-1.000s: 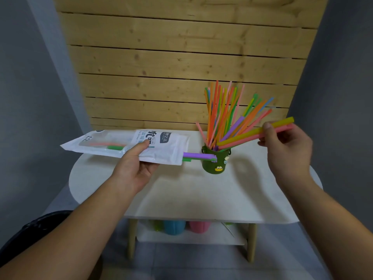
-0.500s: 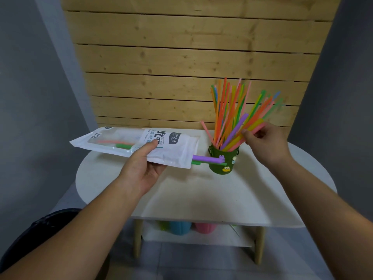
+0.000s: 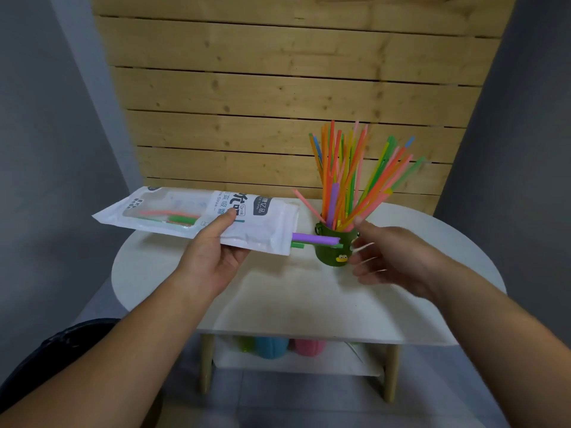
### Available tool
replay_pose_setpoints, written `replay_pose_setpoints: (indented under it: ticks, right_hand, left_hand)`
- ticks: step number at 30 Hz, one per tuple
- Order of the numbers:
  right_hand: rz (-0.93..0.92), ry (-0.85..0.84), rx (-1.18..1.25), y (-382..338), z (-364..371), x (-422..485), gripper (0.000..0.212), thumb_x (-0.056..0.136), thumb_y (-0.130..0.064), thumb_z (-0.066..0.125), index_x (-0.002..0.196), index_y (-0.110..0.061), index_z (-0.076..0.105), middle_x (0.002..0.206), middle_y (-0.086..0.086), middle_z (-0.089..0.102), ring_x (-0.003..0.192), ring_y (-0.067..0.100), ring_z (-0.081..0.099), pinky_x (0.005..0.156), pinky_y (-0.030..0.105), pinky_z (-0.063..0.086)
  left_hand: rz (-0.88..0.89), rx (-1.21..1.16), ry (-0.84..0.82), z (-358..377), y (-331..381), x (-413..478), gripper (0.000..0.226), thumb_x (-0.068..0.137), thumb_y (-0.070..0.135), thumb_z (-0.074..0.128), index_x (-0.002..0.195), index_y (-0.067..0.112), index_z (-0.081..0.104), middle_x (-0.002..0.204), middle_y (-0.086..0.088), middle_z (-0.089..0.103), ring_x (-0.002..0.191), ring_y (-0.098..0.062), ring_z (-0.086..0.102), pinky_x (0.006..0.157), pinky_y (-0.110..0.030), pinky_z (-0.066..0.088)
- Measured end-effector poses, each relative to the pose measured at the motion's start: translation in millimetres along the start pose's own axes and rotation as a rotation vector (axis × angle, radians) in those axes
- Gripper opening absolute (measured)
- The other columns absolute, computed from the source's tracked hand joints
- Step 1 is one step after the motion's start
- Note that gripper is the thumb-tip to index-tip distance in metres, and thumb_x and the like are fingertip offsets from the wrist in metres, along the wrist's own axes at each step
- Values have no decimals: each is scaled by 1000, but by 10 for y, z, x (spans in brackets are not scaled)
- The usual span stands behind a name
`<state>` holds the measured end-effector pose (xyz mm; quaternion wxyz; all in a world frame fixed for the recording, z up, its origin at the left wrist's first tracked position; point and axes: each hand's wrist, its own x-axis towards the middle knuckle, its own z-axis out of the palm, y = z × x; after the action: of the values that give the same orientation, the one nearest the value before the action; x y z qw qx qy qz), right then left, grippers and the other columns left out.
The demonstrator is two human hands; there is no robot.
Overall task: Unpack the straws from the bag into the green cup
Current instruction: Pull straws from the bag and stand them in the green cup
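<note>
the left hand (image 3: 213, 257) grips the bag (image 3: 265, 233) from beneath with the thumb on top, holding it level above the white surface (image 3: 278, 301). a purple straw (image 3: 312, 238) and a green straw (image 3: 297, 246) poke from its open end toward the green cup (image 3: 329, 256). the right hand (image 3: 392, 261), blurred, fingers spread and holding nothing, is just right of the cup, which stands on the surface full of fanned coloured straws (image 3: 355, 174).

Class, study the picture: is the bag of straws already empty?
No: straws show through the window of the bag, which the left hand grips, and a purple straw sticks out of its open end.
</note>
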<state>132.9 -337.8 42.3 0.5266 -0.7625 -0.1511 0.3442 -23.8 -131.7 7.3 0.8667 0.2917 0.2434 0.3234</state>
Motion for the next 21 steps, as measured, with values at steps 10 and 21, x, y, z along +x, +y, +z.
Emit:
replay_pose_setpoints:
  ticks: [10, 21]
  right_hand:
    - [-215, -120, 400, 153, 527, -62, 10, 81, -6, 77, 90, -2, 74, 78, 11, 70, 69, 23, 68, 65, 29, 59]
    - [-288, -39, 468, 123, 509, -48, 12, 80, 12, 72, 88, 4, 69, 83, 20, 70, 68, 26, 71, 66, 27, 60]
  left_hand:
    - [48, 50, -86, 48, -51, -66, 31, 94, 8, 67, 125, 14, 67, 114, -6, 78, 97, -19, 76, 76, -36, 64]
    - [46, 15, -66, 62, -49, -55, 24, 94, 9, 67, 118, 15, 68, 110, -6, 79, 93, -18, 77, 73, -35, 65]
